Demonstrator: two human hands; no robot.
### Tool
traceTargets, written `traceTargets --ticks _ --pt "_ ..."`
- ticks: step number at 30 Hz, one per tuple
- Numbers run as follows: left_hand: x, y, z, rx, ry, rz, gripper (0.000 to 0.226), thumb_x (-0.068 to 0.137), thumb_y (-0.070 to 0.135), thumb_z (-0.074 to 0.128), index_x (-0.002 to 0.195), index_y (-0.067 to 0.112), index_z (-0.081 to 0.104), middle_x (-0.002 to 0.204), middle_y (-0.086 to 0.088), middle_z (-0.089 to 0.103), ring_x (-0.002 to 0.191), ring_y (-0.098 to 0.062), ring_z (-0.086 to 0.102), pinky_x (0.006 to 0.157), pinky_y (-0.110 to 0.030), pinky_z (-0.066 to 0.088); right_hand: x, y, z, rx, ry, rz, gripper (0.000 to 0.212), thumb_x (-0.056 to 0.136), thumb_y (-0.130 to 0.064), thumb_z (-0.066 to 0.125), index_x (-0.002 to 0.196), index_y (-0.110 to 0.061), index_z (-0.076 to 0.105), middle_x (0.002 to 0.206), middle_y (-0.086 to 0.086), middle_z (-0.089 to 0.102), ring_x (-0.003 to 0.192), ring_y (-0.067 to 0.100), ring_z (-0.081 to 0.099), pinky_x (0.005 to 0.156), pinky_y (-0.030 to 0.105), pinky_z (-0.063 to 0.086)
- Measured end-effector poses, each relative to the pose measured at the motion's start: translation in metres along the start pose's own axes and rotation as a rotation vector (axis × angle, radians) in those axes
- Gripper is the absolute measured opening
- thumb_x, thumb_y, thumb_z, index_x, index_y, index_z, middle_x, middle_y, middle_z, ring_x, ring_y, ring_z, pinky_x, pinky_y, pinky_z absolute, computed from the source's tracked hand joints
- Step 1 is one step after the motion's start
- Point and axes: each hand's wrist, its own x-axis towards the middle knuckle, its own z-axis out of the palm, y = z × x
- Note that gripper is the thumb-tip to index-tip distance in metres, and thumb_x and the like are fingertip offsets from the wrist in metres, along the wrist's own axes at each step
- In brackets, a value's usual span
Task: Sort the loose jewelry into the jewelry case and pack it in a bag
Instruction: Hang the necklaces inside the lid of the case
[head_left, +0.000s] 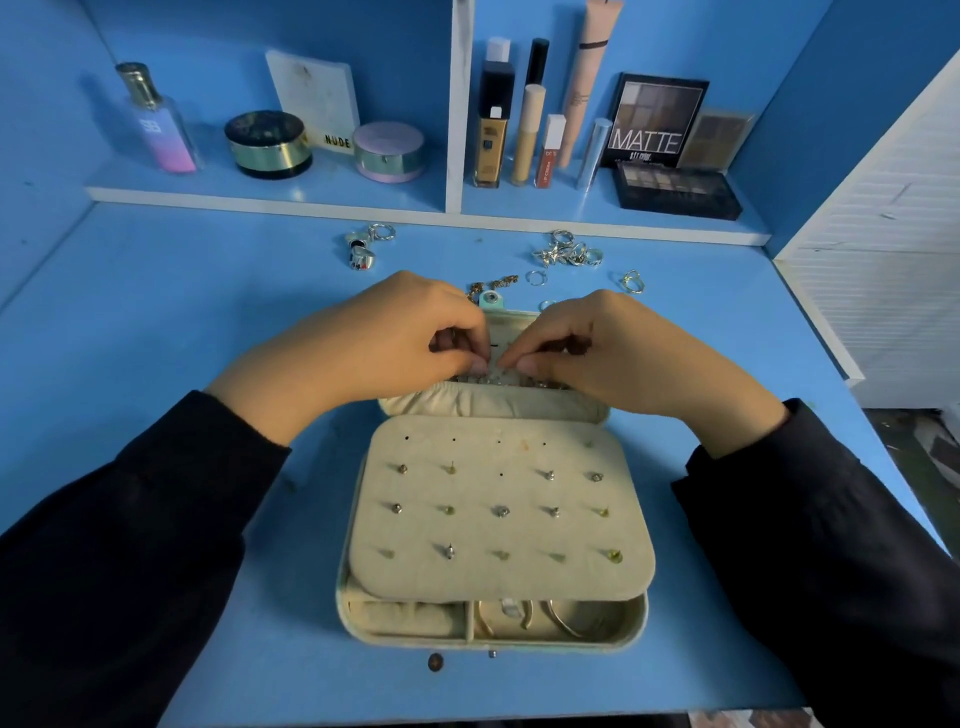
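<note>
Head cam: left hand (374, 343) and right hand (615, 353) both pinch what looks like a chain (493, 379) lying left-to-right across the open case (341, 597) lid, right under the fingertips, with loose rings (569, 253) just beyond, nearer the right hand.

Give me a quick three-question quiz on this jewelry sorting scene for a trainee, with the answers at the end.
1. True or false: every hole in the earring panel of the jewelry case holds an earring.
2. The left hand and right hand are: A) pinching a small jewelry piece at the case's far half; B) reaching to the shelf; C) lifting the earring panel.
3. Fill in: the loose rings lie on the ___ desk.
Key: 1 false; 2 A; 3 blue.
</note>
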Motion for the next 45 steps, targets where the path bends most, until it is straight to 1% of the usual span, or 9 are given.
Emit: traceTargets --ticks 4,9,14,19,24,29,32,38,45 --pt "-0.001 0.005 0.002 -0.011 -0.031 0.015 0.006 0.086 0.028 0.071 0.090 0.026 0.074 0.084 0.013 0.060 0.080 -0.003 0.059 0.076 -0.025 0.050 -0.006 0.005 -0.010 -0.077 0.061 0.032 0.014 0.086 -0.010 0.071 0.087 -0.023 0.075 0.072 -0.016 0.063 0.061 -0.008 0.053 0.058 0.005 0.036" --pt "-0.004 0.008 0.002 0.019 -0.081 0.037 0.011 0.093 0.025 0.063 0.096 0.026 0.073 0.089 0.011 0.061 0.082 -0.002 0.055 0.075 -0.022 0.044 -0.006 0.005 0.000 -0.168 0.007 0.028 0.016 0.085 -0.011 0.069 0.088 -0.025 0.074 0.083 -0.012 0.066 0.076 -0.004 0.056 0.065 0.007 0.040" --pt "-0.006 0.009 0.000 -0.003 -0.151 0.004 0.007 0.090 0.033 0.066 0.094 0.031 0.071 0.086 0.016 0.061 0.081 -0.001 0.057 0.076 -0.025 0.049 -0.008 0.002 -0.007 -0.111 -0.085 0.015 0.019 0.087 -0.009 0.066 0.088 -0.026 0.075 0.078 -0.016 0.066 0.068 -0.010 0.055 0.062 0.005 0.037" --pt "-0.007 0.010 -0.001 -0.074 -0.142 -0.033 0.011 0.086 0.031 0.072 0.084 0.040 0.067 0.081 0.015 0.063 0.078 -0.002 0.059 0.075 -0.026 0.051 -0.006 0.003 0.000 -0.075 -0.010 -0.032 0.015 0.088 -0.011 0.067 0.092 -0.024 0.074 0.080 -0.017 0.061 0.069 -0.008 0.052 0.064 0.006 0.037" --pt "-0.007 0.011 -0.004 -0.121 -0.115 -0.056 0.006 0.086 0.029 0.072 0.086 0.035 0.071 0.081 0.013 0.066 0.077 -0.006 0.062 0.076 -0.033 0.053 -0.003 0.006 0.007 -0.109 -0.052 -0.094 0.020 0.090 -0.009 0.062 0.094 -0.024 0.074 0.088 -0.012 0.064 0.073 0.005 0.054 0.066 0.009 0.037" --pt "-0.007 0.010 -0.004 -0.141 -0.117 -0.066 0.008 0.085 0.029 0.073 0.084 0.036 0.071 0.081 0.012 0.067 0.078 -0.006 0.062 0.077 -0.032 0.053 -0.006 0.007 0.002 -0.132 -0.075 -0.082 0.024 0.090 -0.002 0.058 0.091 -0.022 0.072 0.087 -0.014 0.062 0.070 -0.003 0.051 0.064 0.009 0.037" --pt "-0.007 0.009 -0.003 -0.145 -0.117 -0.067 0.009 0.084 0.030 0.074 0.083 0.037 0.070 0.080 0.013 0.067 0.077 -0.005 0.062 0.076 -0.031 0.053 -0.005 0.008 0.000 -0.080 -0.044 -0.080 0.026 0.090 -0.002 0.058 0.095 -0.024 0.073 0.092 -0.009 0.063 0.074 -0.001 0.053 0.067 0.008 0.037" --pt "-0.006 0.008 -0.003 -0.149 -0.123 -0.064 0.008 0.084 0.030 0.074 0.083 0.037 0.071 0.081 0.012 0.067 0.078 -0.006 0.062 0.078 -0.034 0.054 -0.004 0.009 0.005 -0.114 -0.075 -0.137 0.028 0.089 0.001 0.057 0.094 -0.021 0.074 0.087 -0.015 0.060 0.075 0.000 0.052 0.067 0.009 0.035" --pt "-0.007 0.005 -0.003 -0.144 -0.132 -0.051 0.008 0.083 0.032 0.074 0.088 0.037 0.072 0.084 0.013 0.065 0.080 -0.007 0.062 0.079 -0.033 0.052 -0.009 0.011 -0.010 -0.048 -0.020 -0.061 0.027 0.090 -0.001 0.059 0.093 -0.022 0.075 0.091 -0.010 0.068 0.074 -0.004 0.055 0.068 0.009 0.039"
